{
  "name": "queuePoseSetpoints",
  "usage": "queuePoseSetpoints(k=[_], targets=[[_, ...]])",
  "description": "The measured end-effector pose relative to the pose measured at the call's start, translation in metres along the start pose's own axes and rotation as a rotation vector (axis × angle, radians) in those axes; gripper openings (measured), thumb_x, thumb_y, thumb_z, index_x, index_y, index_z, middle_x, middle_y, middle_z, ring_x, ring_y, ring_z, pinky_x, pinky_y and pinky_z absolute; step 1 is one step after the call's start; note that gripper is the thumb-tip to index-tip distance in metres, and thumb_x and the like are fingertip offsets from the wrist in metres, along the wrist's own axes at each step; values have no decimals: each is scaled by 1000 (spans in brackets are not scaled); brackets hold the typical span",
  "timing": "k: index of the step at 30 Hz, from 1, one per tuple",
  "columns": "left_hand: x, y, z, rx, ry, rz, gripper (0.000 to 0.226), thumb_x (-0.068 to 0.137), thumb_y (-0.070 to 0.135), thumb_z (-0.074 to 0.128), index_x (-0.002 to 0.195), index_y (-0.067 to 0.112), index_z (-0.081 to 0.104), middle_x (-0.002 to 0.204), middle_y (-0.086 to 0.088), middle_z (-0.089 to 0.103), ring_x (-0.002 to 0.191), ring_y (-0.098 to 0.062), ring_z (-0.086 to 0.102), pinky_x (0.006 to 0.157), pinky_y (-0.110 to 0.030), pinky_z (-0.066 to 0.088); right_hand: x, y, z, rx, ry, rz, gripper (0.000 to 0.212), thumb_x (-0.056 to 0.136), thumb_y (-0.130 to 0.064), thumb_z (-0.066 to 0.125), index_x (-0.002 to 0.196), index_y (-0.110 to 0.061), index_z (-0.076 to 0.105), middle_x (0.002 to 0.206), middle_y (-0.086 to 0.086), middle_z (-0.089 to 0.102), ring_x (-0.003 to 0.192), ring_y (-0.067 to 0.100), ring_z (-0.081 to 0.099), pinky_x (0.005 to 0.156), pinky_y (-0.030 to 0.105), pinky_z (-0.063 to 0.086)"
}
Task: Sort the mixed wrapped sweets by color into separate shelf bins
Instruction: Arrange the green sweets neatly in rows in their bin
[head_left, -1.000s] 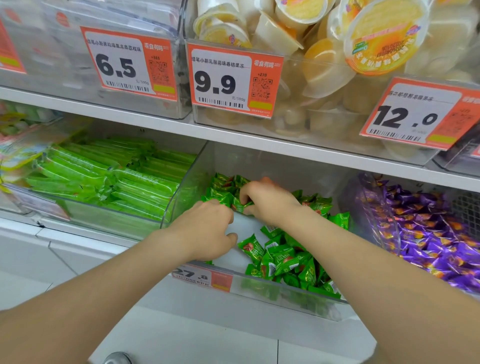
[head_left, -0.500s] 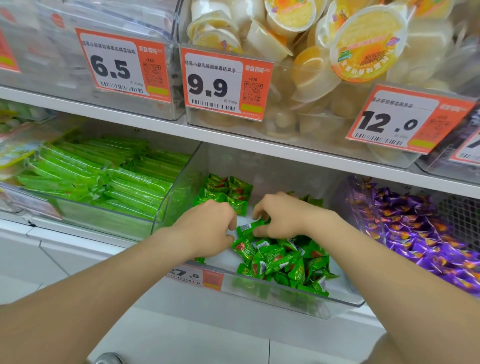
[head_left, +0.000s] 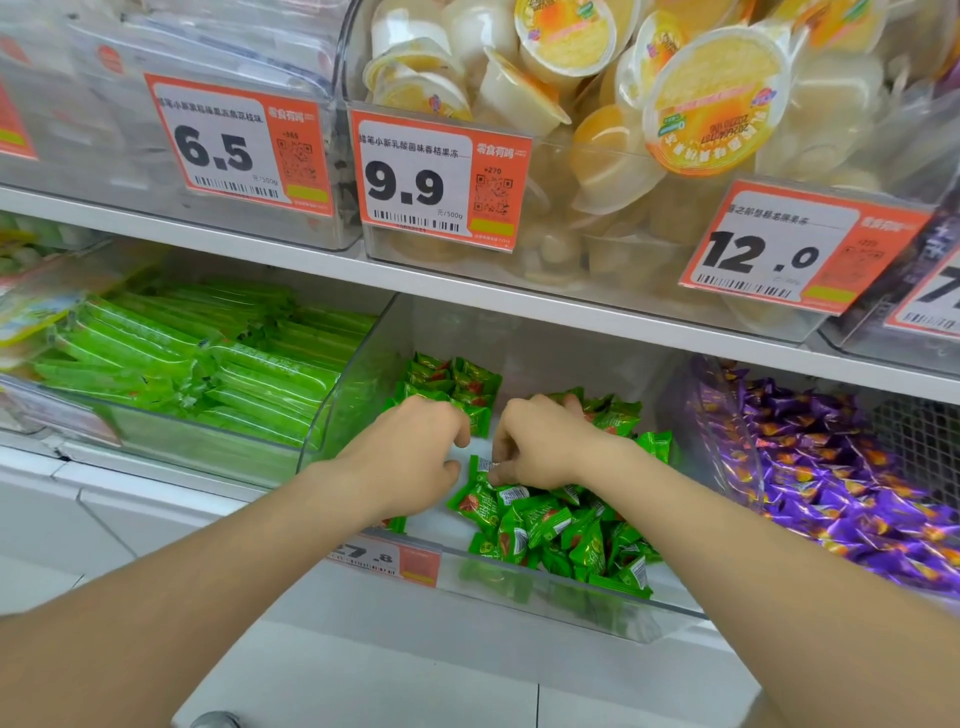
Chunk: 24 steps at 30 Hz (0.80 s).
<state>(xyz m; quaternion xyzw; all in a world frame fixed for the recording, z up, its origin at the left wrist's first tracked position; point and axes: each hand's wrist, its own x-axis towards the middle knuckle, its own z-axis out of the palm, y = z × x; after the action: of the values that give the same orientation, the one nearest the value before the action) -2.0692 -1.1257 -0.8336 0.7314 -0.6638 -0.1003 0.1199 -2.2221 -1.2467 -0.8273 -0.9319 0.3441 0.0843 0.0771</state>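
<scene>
both hands in middle bin (head_left: 358, 400)
right hand (head_left: 540, 447) fingers pinch green sweet (head_left: 470, 493) by crimped end; long axis runs from fingers toward bin front. left hand (head_left: 410, 452) fingers curled, contents unclear.

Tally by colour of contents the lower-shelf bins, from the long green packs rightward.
Green: 2 (long green packs; small green sweets)
Purple: 1 (purple sweets)
Total: 3 bins
</scene>
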Motion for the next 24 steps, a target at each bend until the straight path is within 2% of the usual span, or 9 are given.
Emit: queuePoseSetpoints(k=[4,7,10,12,14,16,18,21,24], targets=[[0,1,-2,-20,20,41,40,93,20,68,133,23,65,128,-2,67,115,-23,64,93,-36,54,0,1,-7,85,-7,-14,12,88,-34,80,86,-24,75,83,-11,70,89,16,60,97,41,44],[-2,1,-3,-97,67,118,50,89,14,73,134,28,57,125,6,53,105,-19,61,91,-38,53,-4,8,-20,291,87,5,4,95,-25,72,91,-24,74,83,-10,71,77,7,63,76,29,51],[-4,3,-8,-192,199,177,40,88,15,77,118,32,55,117,12,44,95,-15,59,88,-42,52,-10,12,-25,742,65,102,12,103,-22,64,107,-18,75,95,0,73,79,9,63,69,25,51],[-4,5,-13,-254,329,211,29,89,15,77,109,28,60,114,12,50,101,-12,59,90,-35,49,-15,10,-27,1081,-50,155,19,107,-13,57,115,-7,73,99,8,74,82,14,66,65,24,49],[-5,9,-20,-321,382,195,19,92,14,75,105,24,66,107,11,61,98,-6,60,84,-23,46,-21,7,-29,1217,-115,132,26,110,-13,49,119,-1,70,101,12,77,81,18,72,63,23,48],[-8,11,-25,-380,346,113,10,96,19,73,104,24,67,92,10,70,86,-2,65,72,-16,46,-28,4,-33,1159,-55,67,33,110,-30,50,117,-9,74,105,12,79,88,21,74,72,28,54],[-10,13,-26,-410,281,35,5,100,24,69,104,24,67,78,4,71,71,1,68,64,-17,50,-32,4,-37,942,116,-63,25,102,-42,65,109,-23,80,101,4,80,92,15,74,83,31,58],[-13,18,-27,-519,228,-46,5,102,22,66,106,21,69,71,3,70,56,1,68,52,-13,50,-32,4,-35,745,175,-202,17,90,-28,83,106,-24,80,96,-6,80,93,13,76,90,37,62],[-13,19,-27,-530,236,-74,12,103,18,65,114,18,67,77,1,71,66,1,69,56,-11,49,-26,5,-35,838,136,-105,20,86,-18,87,104,-17,79,94,1,80,91,19,77,90,37,63]])
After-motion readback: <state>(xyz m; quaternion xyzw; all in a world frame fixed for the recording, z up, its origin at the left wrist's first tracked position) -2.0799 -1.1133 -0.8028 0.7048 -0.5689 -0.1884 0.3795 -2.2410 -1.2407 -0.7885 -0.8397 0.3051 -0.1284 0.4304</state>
